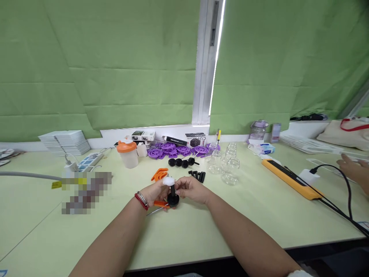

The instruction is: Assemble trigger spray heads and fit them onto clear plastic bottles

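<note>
hands meet mid-table near the front edge: left hand (154,191) pinches a white cap (168,181) atop a black post on a round base (173,199), right hand (192,189) fingers closed on the post. orange pliers (158,204) lie under the left hand; clear glass jars (227,163) and purple discs (173,149) sit farther back.

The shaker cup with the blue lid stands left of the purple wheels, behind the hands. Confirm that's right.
Not quite: the head view shows the shaker cup with an orange lid, not blue. The rest holds: it stands left of the purple wheels, behind the left hand and right hand.
</note>
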The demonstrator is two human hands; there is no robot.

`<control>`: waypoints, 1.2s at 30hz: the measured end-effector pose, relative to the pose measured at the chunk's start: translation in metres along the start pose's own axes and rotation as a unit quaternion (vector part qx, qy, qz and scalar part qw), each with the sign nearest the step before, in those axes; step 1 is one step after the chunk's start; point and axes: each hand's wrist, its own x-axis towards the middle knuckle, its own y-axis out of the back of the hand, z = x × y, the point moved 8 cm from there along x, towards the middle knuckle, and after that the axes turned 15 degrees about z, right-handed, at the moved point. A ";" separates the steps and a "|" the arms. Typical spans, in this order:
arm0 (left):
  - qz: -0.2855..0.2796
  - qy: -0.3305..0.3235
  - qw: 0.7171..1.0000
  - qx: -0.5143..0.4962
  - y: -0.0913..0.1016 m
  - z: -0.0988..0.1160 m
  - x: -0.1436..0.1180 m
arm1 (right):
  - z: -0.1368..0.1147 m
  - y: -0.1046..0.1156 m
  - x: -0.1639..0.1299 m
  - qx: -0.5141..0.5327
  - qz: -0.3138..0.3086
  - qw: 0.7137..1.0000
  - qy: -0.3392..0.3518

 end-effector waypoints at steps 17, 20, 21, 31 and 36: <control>0.003 0.015 1.000 -0.005 0.004 -0.004 0.004 | 0.000 0.003 0.001 0.005 -0.007 1.000 -0.001; 0.000 0.019 1.000 -0.005 0.004 -0.004 0.003 | -0.001 0.003 0.001 0.003 -0.009 1.000 0.000; -0.001 0.018 1.000 -0.006 0.004 -0.004 0.003 | -0.001 0.003 0.000 0.003 -0.010 1.000 0.001; 0.000 0.015 1.000 -0.006 0.002 -0.003 0.003 | -0.006 0.001 -0.002 -0.021 -0.013 1.000 0.016; -0.011 0.012 1.000 -0.007 0.003 -0.003 0.003 | -0.007 0.002 -0.002 -0.025 -0.013 0.999 0.023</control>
